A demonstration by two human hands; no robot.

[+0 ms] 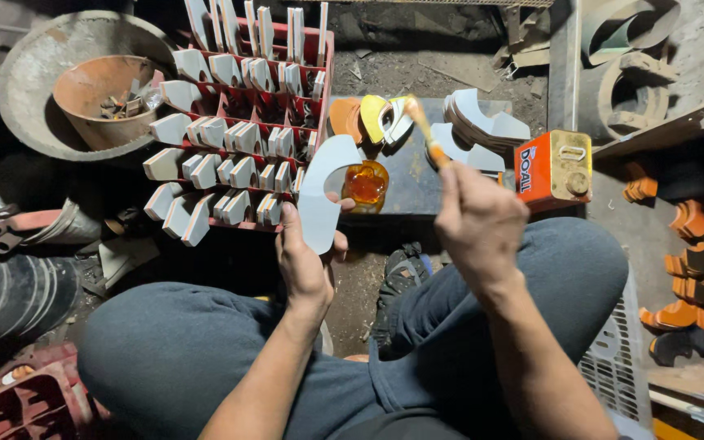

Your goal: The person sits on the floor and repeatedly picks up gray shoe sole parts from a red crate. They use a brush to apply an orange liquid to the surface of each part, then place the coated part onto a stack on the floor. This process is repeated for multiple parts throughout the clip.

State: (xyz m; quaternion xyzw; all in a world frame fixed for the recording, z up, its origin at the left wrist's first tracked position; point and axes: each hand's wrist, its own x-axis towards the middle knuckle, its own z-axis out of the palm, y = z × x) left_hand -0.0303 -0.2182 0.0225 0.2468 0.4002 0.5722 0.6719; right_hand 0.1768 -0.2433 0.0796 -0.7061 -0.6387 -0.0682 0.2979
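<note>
my left hand (307,265) grasps a pale curved cut-out piece (321,191) by its lower edge, held up over the small jar of amber glue (366,184) on the dark bench (405,191). my right hand (478,220) is clenched round a brush (425,130), bristles up and wet orange. the piece looks bare, so i judge its coat not yet on. a few coated pieces (376,118) lie just behind the jar, more orange ones (690,285) sit far right, and the red crate (242,138) holds many pale ones, so plenty seems left
</note>
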